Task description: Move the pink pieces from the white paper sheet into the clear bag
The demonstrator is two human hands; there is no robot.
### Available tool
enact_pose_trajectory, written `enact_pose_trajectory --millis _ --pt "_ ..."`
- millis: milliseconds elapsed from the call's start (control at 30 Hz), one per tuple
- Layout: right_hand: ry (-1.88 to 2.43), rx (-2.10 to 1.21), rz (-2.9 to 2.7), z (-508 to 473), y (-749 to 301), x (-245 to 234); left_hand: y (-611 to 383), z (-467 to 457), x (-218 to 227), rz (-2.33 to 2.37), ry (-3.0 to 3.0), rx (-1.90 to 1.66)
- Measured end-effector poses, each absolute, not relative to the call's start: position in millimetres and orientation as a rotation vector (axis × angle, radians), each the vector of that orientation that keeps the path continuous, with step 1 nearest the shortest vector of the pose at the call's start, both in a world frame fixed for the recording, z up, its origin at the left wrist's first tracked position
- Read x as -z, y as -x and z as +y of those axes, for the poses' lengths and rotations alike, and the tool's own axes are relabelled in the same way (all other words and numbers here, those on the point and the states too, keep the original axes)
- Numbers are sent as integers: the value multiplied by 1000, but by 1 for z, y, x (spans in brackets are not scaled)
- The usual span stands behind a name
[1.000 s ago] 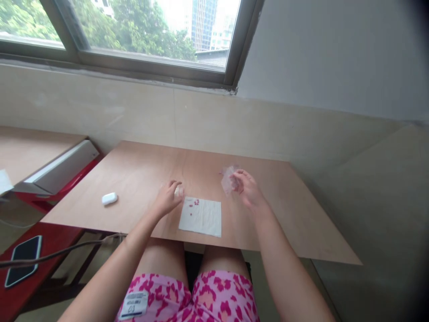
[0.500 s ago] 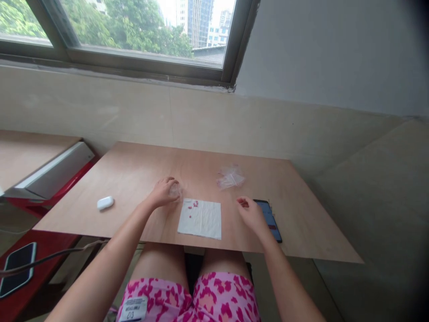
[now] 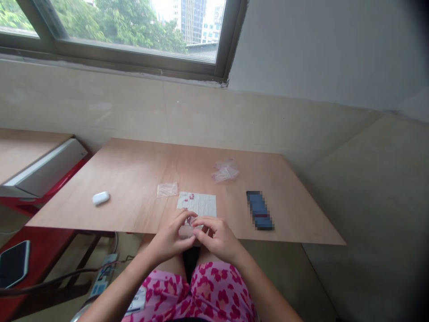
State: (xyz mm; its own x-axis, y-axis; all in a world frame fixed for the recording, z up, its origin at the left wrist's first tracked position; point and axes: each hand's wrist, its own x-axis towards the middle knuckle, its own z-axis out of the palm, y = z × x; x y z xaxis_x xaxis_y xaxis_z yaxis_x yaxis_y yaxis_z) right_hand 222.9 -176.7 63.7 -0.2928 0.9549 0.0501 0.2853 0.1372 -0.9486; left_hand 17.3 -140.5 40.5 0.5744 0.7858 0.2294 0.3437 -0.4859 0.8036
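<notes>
My left hand [image 3: 176,235] and my right hand [image 3: 216,237] meet at the table's front edge, above the near part of a white paper sheet [image 3: 204,203]. Between their fingertips is a small clear plastic bag [image 3: 191,221], mostly covered by the fingers. Both hands pinch it. Several tiny pinkish-red pieces [image 3: 191,197] lie on the sheet's far left part. Left of the sheet, another clear plastic bag [image 3: 167,189] rests flat on the wood. Whether anything is inside the held bag is too small to tell.
A loose pile of clear plastic bags [image 3: 226,171] lies farther back on the wooden table [image 3: 134,170]. At the right is a dark phone [image 3: 260,210]; at the left, a white earbud case [image 3: 101,198]. Another phone [image 3: 15,264] lies on a red surface below, near a cable.
My left hand has come from the left bag toward me, and my right hand has moved left from beside the phone. They now hold a clear bag together; another stays on the table.
</notes>
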Motion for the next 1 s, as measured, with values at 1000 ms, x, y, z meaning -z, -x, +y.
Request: enact_pose_trajectory --millis 1000 --pt "1653 -658 -1965 -109 -190 16 12 -86 18 1272 -2075 -928"
